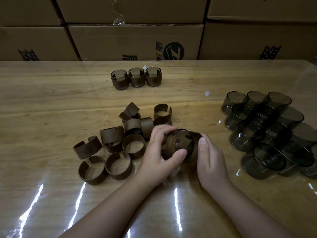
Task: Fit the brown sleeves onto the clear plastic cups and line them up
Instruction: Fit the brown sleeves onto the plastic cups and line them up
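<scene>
Between both hands lies a clear smoky cup (pixel 184 140) on its side, with a brown sleeve (pixel 171 146) partly around it. My left hand (pixel 158 152) grips the sleeve from the left, fingers over the top and thumb below. My right hand (pixel 210 160) holds the cup's other end, thumb on its rim. A heap of loose brown sleeves (pixel 118 143) lies left of my hands. Three sleeved cups (pixel 136 79) stand upright in a row at the far middle. A pile of bare cups (pixel 271 129) lies on the right.
The wooden table (pixel 51 100) has a glossy clear plastic cover with bright reflections near the front edge. Stacked cardboard boxes (pixel 135 40) form a wall right behind the table's far edge.
</scene>
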The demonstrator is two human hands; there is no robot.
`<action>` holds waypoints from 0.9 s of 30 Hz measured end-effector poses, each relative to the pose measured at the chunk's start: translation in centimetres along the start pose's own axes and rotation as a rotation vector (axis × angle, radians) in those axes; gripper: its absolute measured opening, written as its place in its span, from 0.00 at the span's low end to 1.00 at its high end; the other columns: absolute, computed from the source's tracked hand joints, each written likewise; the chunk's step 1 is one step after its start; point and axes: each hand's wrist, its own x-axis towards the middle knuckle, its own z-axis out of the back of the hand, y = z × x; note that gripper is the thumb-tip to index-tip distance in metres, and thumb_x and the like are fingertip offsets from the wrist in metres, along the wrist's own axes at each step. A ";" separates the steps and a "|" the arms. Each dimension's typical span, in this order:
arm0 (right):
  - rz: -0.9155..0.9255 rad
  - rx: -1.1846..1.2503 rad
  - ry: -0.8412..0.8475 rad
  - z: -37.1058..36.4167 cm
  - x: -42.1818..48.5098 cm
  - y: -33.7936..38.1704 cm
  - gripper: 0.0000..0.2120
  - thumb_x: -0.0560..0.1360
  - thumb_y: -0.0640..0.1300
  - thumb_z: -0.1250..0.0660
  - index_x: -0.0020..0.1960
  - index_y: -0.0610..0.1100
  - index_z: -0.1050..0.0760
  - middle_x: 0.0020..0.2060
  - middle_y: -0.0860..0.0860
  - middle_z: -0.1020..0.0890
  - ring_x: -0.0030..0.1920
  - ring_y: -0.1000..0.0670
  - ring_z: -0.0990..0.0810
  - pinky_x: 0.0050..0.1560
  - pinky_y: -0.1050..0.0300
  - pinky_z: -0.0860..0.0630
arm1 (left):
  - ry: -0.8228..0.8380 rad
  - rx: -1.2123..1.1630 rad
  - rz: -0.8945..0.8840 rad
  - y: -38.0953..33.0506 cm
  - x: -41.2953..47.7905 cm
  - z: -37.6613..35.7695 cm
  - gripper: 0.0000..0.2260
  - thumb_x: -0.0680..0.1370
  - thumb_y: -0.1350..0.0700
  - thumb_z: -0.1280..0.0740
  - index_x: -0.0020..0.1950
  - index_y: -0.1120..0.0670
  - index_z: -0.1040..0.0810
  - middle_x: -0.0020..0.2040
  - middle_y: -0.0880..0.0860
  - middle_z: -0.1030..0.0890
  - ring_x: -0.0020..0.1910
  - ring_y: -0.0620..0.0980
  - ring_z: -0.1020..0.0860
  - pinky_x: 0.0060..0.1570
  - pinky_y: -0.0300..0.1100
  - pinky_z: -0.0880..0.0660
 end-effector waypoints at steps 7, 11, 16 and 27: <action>-0.006 0.015 -0.008 -0.1 0.0 0.1 0.22 0.78 0.53 0.54 0.45 0.42 0.26 0.33 0.49 0.22 0.37 0.52 0.24 0.38 0.54 0.28 | -0.028 0.054 -0.033 0.0 -0.1 -0.1 0.23 0.71 0.44 0.36 0.63 0.50 0.32 0.60 0.53 0.30 0.59 0.39 0.29 0.57 0.27 0.33; -0.028 0.014 0.001 -0.1 0.1 0.2 0.25 0.78 0.55 0.55 0.43 0.39 0.26 0.32 0.47 0.23 0.36 0.50 0.25 0.37 0.52 0.29 | -0.039 0.071 -0.038 0.0 -0.1 -0.2 0.23 0.71 0.44 0.35 0.63 0.51 0.32 0.60 0.53 0.31 0.59 0.38 0.30 0.56 0.27 0.33; -0.032 0.024 0.003 -0.1 0.2 0.2 0.27 0.78 0.55 0.55 0.44 0.36 0.26 0.34 0.45 0.22 0.38 0.50 0.25 0.40 0.52 0.29 | -0.048 0.098 -0.047 -0.1 0.0 -0.3 0.24 0.71 0.44 0.35 0.64 0.52 0.31 0.60 0.54 0.30 0.59 0.37 0.30 0.57 0.26 0.34; -0.161 0.159 0.021 -0.3 0.2 0.0 0.17 0.79 0.53 0.49 0.38 0.49 0.28 0.32 0.57 0.21 0.31 0.62 0.25 0.31 0.70 0.31 | -0.062 0.022 -0.062 -0.6 0.1 -0.8 0.21 0.71 0.44 0.34 0.61 0.52 0.30 0.58 0.54 0.29 0.58 0.42 0.27 0.58 0.32 0.31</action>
